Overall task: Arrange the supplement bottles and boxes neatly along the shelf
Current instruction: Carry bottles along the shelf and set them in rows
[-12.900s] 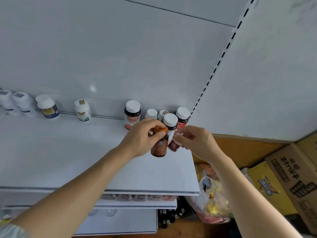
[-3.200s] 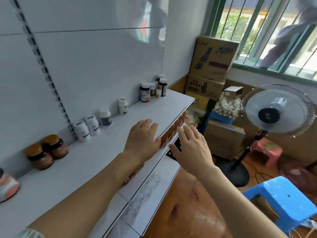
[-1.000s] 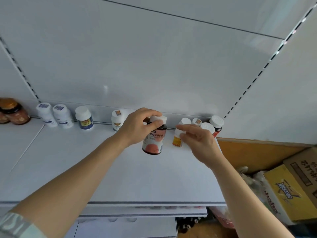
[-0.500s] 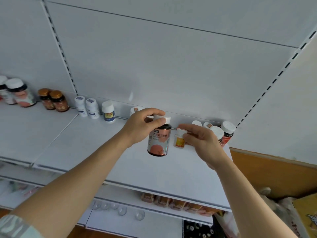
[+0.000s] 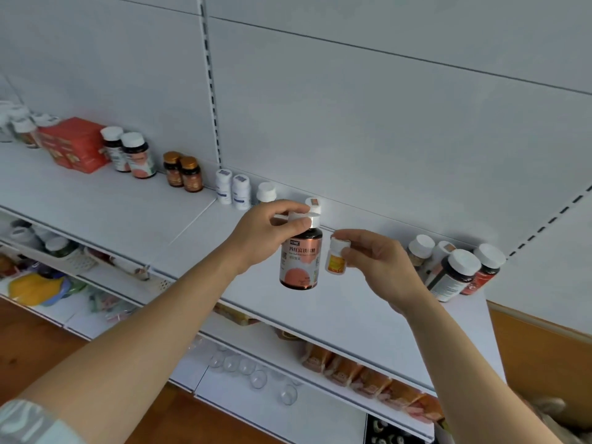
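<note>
My left hand [image 5: 266, 233] grips the white cap of a dark bottle with a pink label [image 5: 300, 259], lifted above the white shelf [image 5: 336, 312]. Just right of it, my right hand [image 5: 376, 261] pinches a small white bottle with a yellow label [image 5: 335, 261] by its cap. Along the shelf's back wall stand small white bottles [image 5: 237, 190], two amber bottles with gold caps [image 5: 185, 173], two dark pink-label bottles [image 5: 133, 155] and a red box [image 5: 75, 144]. A cluster of white-capped bottles [image 5: 455, 267] stands at the right end.
A lower shelf [image 5: 288, 408] holds several clear glasses and packaged goods. More items lie on lower shelves at the left [image 5: 41, 283]. A wooden panel [image 5: 538, 347] stands at the right, wooden floor below.
Both hands carry their bottles leftward along the shelf, away from the right-end cluster. The view has swung left, bringing the red box and more bottles into sight.
</note>
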Demonstrator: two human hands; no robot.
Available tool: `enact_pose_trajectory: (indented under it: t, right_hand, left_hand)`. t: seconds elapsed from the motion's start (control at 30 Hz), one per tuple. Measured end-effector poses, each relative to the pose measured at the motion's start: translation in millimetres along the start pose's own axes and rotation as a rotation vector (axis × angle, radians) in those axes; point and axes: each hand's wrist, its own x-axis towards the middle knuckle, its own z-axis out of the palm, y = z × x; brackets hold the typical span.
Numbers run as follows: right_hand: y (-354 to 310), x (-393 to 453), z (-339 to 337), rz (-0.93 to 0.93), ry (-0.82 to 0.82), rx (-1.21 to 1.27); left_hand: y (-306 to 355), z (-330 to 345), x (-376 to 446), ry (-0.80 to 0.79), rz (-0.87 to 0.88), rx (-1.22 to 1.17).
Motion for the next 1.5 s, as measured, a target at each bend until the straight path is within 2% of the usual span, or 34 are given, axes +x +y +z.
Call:
enact_pose_trajectory:
  t: [0.4,0.6,1.17,1.37,1.5]
  right_hand:
    - [-57,20,135,-0.004,-0.003,-0.043]
    - [-71,42,198,0.0,-0.061,-0.061]
    - [-103,220,320,-0.163,-0.244,-0.101]
    - [-113,258,363,-0.164,-0.261,-0.155]
    - [-117,277,394,-0.125,-0.224,-0.199]
  left_hand:
    - [-35,-142,-32,0.042,-0.011,-0.034]
    - [-63,-204,-37,0.07,-0.044,0.014]
    - [-107,-364,39,0.304,-0.134,0.066]
    - [-130,-416,65,0.278,-0.131,0.121]
    - [-153,-459,93,0.226,-0.078,0.31]
